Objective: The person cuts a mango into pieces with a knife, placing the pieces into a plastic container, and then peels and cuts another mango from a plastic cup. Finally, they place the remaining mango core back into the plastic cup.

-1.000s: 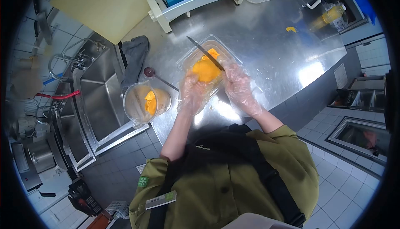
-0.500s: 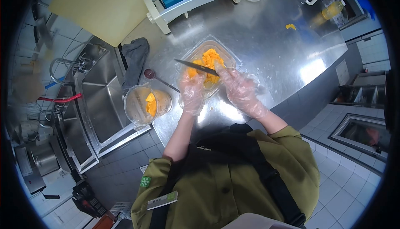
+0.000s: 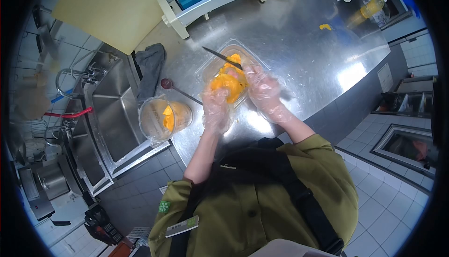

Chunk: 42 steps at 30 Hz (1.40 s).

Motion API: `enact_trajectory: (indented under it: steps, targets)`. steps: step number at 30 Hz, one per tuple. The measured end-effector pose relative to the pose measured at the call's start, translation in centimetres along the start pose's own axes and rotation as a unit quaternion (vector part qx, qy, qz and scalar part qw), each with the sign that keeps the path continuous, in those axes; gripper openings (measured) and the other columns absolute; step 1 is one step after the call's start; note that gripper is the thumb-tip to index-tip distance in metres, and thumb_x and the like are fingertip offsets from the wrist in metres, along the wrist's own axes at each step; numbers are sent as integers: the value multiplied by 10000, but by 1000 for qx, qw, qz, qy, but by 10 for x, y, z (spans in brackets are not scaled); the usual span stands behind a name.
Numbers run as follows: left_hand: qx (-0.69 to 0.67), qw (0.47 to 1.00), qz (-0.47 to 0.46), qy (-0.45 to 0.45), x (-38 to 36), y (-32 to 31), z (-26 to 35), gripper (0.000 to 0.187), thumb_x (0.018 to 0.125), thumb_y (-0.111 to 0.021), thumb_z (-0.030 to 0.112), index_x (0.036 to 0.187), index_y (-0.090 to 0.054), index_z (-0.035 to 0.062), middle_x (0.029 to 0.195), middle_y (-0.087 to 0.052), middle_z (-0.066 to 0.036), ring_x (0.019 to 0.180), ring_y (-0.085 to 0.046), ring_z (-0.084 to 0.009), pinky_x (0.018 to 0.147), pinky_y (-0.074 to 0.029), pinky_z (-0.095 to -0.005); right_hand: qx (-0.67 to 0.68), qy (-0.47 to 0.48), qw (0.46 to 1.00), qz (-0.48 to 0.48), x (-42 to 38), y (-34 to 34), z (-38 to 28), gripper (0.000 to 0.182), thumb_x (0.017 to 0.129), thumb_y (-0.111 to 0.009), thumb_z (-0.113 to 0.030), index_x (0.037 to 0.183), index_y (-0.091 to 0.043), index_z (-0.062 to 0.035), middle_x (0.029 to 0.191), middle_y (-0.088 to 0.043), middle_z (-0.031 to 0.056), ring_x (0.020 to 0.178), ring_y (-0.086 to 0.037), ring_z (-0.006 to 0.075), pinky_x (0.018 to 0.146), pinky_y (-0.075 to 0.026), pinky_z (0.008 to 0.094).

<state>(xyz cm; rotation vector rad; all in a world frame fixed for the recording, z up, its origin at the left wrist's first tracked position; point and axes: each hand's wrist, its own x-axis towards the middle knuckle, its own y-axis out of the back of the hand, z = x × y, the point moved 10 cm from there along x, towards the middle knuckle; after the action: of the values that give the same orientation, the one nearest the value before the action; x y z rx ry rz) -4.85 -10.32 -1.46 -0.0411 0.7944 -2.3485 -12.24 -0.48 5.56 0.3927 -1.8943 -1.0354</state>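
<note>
My left hand [image 3: 217, 106], in a clear plastic glove, grips a soft orange piece of mango [image 3: 223, 83] over a clear plastic container [image 3: 204, 65]. My right hand [image 3: 263, 91], gloved as well, is closed round a knife [image 3: 216, 53]. The dark blade points up and to the left across the container. Cut mango pieces [image 3: 234, 59] lie in the container, partly hidden by the hands and the held piece. Left of my left hand stands a clear measuring jug [image 3: 152, 121] with orange pieces inside. A long-handled measuring spoon [image 3: 167, 84] lies between jug and container.
A grey cloth [image 3: 150, 67] lies by the metal sink [image 3: 117, 116] on the left. A yellow cutting board [image 3: 107, 9] and a cream-coloured appliance [image 3: 217, 2] are at the back. An orange scrap [image 3: 325, 27] and a yellow bottle [image 3: 372, 7] are at the right.
The knife has moved up and away from my left hand, with my right hand turning. The mango piece in my left hand now shows broader and reaches further over the container.
</note>
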Motion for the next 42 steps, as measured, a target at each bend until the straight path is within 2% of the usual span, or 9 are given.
enact_trajectory:
  steps: [6, 9, 12, 15, 21, 27, 36, 39, 42]
  targets:
    - [72, 986, -47, 141, 8, -12, -7, 306, 802, -563, 67, 1084, -488, -24, 1013, -563, -90, 909, -556, -175, 834, -436, -288, 209, -63, 976, -5, -19, -7, 8, 430, 754, -497, 46, 1170, -519, -61, 912, -586, 138, 718, -587, 269, 580, -481, 344]
    - [35, 994, -30, 103, 10, -10, -6, 235, 793, -599, 51, 1010, -553, -26, 916, -584, -48, 831, -559, -133, 739, -448, -250, 276, -117, 954, 13, -28, -10, 14, 390, 784, -522, 45, 1163, -522, -47, 963, -580, 149, 836, -593, 296, 720, -485, 323]
    - [111, 983, 100, 106, 7, 7, -2, 216, 791, -589, 30, 998, -560, -22, 905, -586, -47, 811, -559, -129, 720, -451, -251, 269, -109, 956, 37, -24, 0, 12, 470, 717, -511, 97, 1162, -528, -52, 914, -586, 151, 696, -595, 269, 562, -484, 322]
    - [200, 978, 55, -27, 14, -4, 18, 217, 797, -573, 20, 1010, -554, -18, 887, -587, -45, 789, -560, -126, 701, -453, -242, 244, -48, 968, 30, -23, 6, 3, 515, 692, -525, 111, 1181, -513, -48, 895, -588, 161, 651, -595, 256, 523, -481, 308]
    - [171, 979, 13, 109, 13, -6, -2, 251, 811, -543, 9, 1061, -526, -6, 918, -572, -40, 814, -544, -106, 711, -443, -226, 240, -2, 968, 75, -16, 17, 4, 566, 674, -530, 115, 1213, -486, -53, 855, -593, 158, 530, -560, 238, 461, -472, 311]
    - [222, 964, 18, -142, 7, -26, 41, 238, 810, -505, -4, 1047, -521, -16, 906, -560, -34, 792, -514, -88, 700, -432, -235, 134, 42, 990, -10, -6, 28, -11, 569, 633, -537, 59, 1193, -495, -33, 784, -580, 130, 503, -550, 225, 428, -454, 319]
    - [245, 956, 58, -149, -1, -8, 30, 55, 831, -477, 43, 880, -482, 18, 779, -500, 5, 702, -457, -73, 651, -402, -229, 12, 19, 1000, -18, -8, 23, -15, 496, 670, -518, 7, 1165, -499, -14, 785, -563, 130, 504, -542, 207, 435, -447, 330]
    - [177, 966, 121, -146, -9, -5, 31, 55, 835, -464, 64, 867, -479, 23, 779, -497, -1, 717, -460, -73, 662, -398, -234, -45, -77, 980, -177, -11, -10, 2, 440, 725, -503, 0, 1165, -498, -8, 799, -560, 150, 509, -541, 234, 470, -462, 343]
    - [114, 980, 103, -123, -8, -6, 36, 117, 837, -456, 91, 917, -487, 12, 829, -531, -29, 770, -491, -88, 713, -408, -241, 170, -93, 980, -32, -14, 1, 22, 379, 782, -495, -24, 1161, -502, -4, 778, -564, 165, 521, -550, 245, 463, -467, 342]
